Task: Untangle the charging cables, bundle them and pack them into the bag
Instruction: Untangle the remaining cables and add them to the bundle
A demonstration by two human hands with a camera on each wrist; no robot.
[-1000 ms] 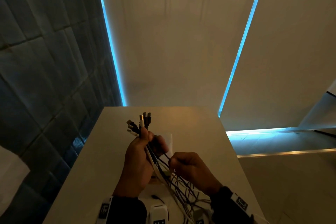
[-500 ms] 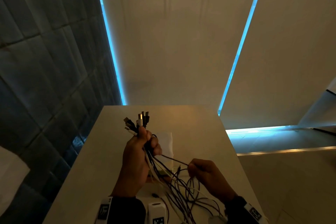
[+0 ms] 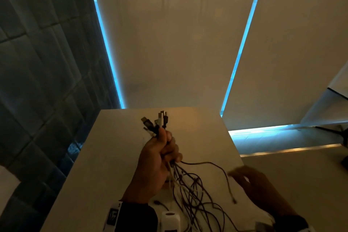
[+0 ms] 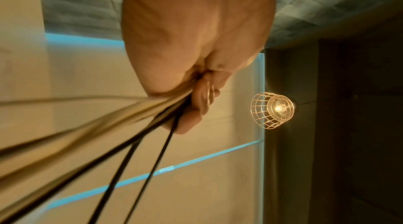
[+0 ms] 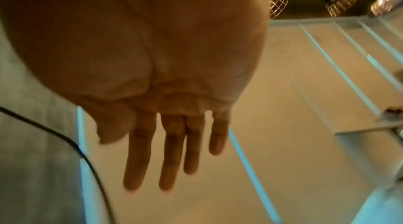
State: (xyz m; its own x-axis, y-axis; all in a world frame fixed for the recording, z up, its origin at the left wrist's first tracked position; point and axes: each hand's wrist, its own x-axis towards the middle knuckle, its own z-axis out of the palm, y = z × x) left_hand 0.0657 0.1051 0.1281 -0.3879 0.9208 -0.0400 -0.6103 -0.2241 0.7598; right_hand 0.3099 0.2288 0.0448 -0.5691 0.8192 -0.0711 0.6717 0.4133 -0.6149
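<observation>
My left hand (image 3: 160,158) grips a bunch of black and white charging cables (image 3: 190,186) above the white table (image 3: 116,149). Their plugs (image 3: 156,121) stick up out of the fist, and the loose ends hang down in a tangle toward the table's near edge. The left wrist view shows the fist (image 4: 196,90) closed round the cables (image 4: 122,134). My right hand (image 3: 250,181) is off to the right, blurred, fingers straight and spread, holding nothing. One black cable end (image 3: 230,192) dangles beside it. In the right wrist view the right hand (image 5: 174,155) is empty, a black cable (image 5: 72,143) to its left.
A white device (image 3: 169,220) sits at the table's near edge between my wrists. Dark tiled wall lies on the left, pale panels with blue light strips behind the table. Wire-caged lamps (image 4: 272,109) hang overhead. No bag is in view.
My right hand let go of the strand it was pulling and swung out to the right with fingers opened. The left hand lifted the bunch a little; the freed cable end now dangles.
</observation>
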